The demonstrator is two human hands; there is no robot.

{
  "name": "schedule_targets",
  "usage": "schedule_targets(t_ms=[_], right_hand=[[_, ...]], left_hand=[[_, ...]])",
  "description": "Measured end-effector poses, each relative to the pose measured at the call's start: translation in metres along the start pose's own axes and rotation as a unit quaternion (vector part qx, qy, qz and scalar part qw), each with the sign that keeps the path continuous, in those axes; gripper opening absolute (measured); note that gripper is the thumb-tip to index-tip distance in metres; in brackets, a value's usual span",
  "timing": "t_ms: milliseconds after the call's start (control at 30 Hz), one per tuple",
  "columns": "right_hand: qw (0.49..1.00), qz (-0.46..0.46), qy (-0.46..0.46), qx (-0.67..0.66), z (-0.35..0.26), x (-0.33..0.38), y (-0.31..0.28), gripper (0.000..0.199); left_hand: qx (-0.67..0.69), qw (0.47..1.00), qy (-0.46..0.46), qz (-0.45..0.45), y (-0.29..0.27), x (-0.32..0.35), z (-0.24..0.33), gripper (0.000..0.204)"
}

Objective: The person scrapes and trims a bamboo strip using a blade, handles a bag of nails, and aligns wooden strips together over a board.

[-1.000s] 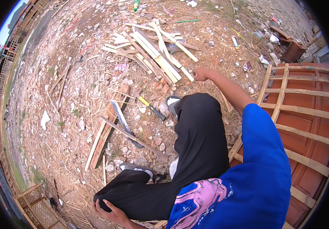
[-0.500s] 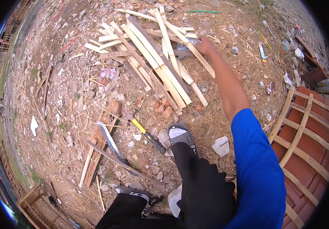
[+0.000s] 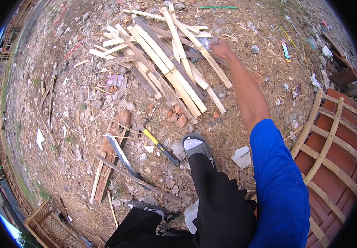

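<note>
Right hand (image 3: 221,48) extended far forward onto the pile of split bamboo slats (image 3: 168,68), lying criss-crossed on the stony, straw-strewn ground (image 3: 62,103) ahead of the sandalled foot (image 3: 197,146). Fingers curled down over the upper end of one long pale slat (image 3: 211,62); closed or merely resting, cannot tell at this size. Left hand out of view. Slats judged light, stiff along the length, springy across it, with sharp split edges and possible splinters. Best taken near one end with a full wrap for dragging clear of the stack, or near mid-length for a balanced lift. Overlapping pieces likely to shift or snag on withdrawal. Hammer with yellow handle (image 3: 158,144) and long machete blade (image 3: 118,153) lying near the foot, well apart from the hand.
</note>
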State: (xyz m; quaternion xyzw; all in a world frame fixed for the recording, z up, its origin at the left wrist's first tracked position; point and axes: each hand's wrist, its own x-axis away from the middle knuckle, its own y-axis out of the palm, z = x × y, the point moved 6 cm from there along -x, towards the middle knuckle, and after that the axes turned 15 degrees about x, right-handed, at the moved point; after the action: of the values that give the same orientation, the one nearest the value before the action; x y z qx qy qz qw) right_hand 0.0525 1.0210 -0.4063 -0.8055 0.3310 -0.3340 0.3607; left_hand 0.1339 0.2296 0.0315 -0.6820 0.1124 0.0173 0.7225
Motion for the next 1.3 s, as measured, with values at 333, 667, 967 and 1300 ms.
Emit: schedule_targets(t_ms=[333,667,967,1300], right_hand=[[0.929,0.043,0.055,-0.364,-0.046,0.007,-0.038,0.025],[0.869,0.145,-0.061,-0.469,-0.106,0.046,-0.179,0.021],[0.957,0.069,-0.114,-0.259,-0.159,0.175,-0.22,0.023],[0.893,0.007,-0.042,-0.448,-0.149,0.309,-0.109,0.016]], left_hand=[[-0.007,1.0,-0.021,0.019,-0.013,0.009,-0.015,0.026],[0.054,0.997,-0.015,0.051,-0.027,0.026,-0.042,0.026],[0.016,0.998,-0.059,0.015,-0.043,0.059,-0.12,0.032],[0.132,0.982,-0.096,0.094,-0.02,0.066,-0.173,0.026]])
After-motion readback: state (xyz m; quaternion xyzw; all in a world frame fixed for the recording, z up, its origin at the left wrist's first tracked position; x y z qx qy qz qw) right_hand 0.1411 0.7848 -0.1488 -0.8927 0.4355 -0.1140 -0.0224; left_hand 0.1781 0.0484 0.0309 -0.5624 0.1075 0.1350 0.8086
